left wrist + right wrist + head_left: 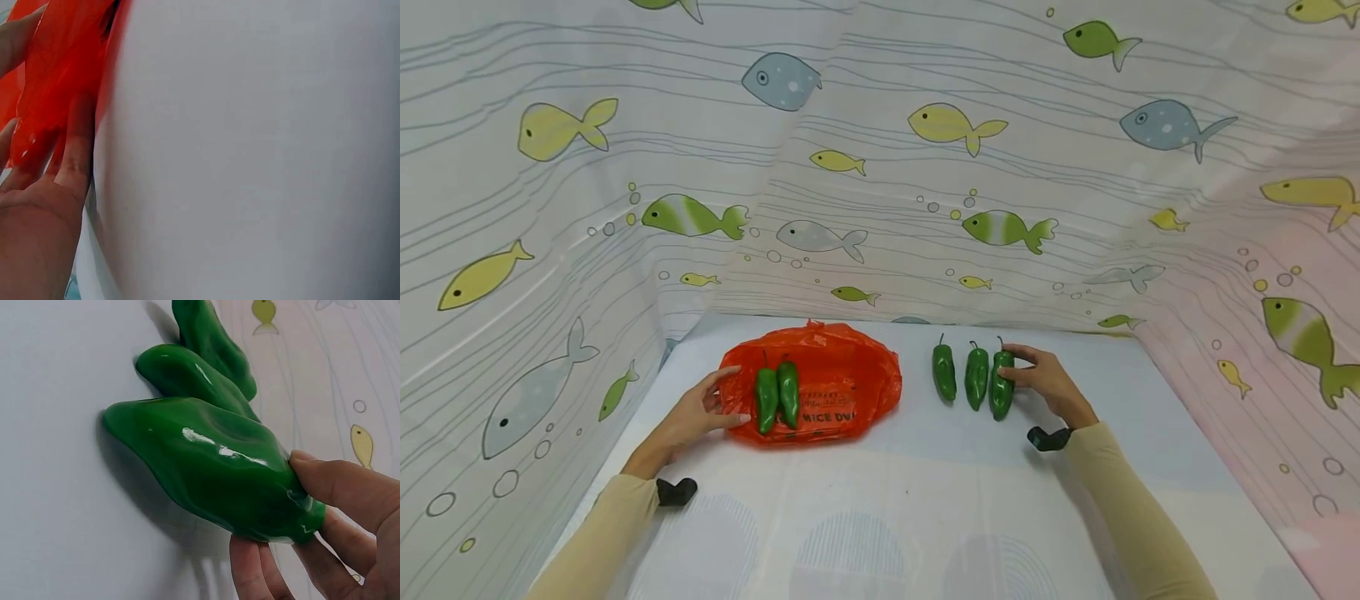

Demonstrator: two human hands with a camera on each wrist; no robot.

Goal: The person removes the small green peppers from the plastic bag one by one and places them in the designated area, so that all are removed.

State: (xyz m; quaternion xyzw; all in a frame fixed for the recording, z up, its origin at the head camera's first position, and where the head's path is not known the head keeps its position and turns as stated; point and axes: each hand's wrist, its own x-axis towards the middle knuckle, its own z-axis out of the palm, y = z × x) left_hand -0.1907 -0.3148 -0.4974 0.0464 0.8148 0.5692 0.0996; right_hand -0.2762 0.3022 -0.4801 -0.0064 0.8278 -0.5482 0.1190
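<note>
On the left, my left hand (pixel 695 412) grips the near-left edge of a red plastic bag (pixel 868 379); in the left wrist view some of its fingers show through the thin red plastic (pixel 69 62). Two green peppers (pixel 767 402) lie side by side on the bag, over its printed lettering. Over to the right, my right hand (pixel 1047 382) pinches a green pepper (pixel 206 462) near its stem end, thumb on one side and fingers on the other. That pepper is the rightmost of three in a row; the middle pepper (pixel 977 379) and the left pepper (pixel 944 375) lie beside it.
A white table (pixel 880 492) with pale printed arches spreads below both hands. Fish-patterned sheeting (pixel 880 192) rises at the back and both sides. Each wrist carries a small black device (pixel 676 492).
</note>
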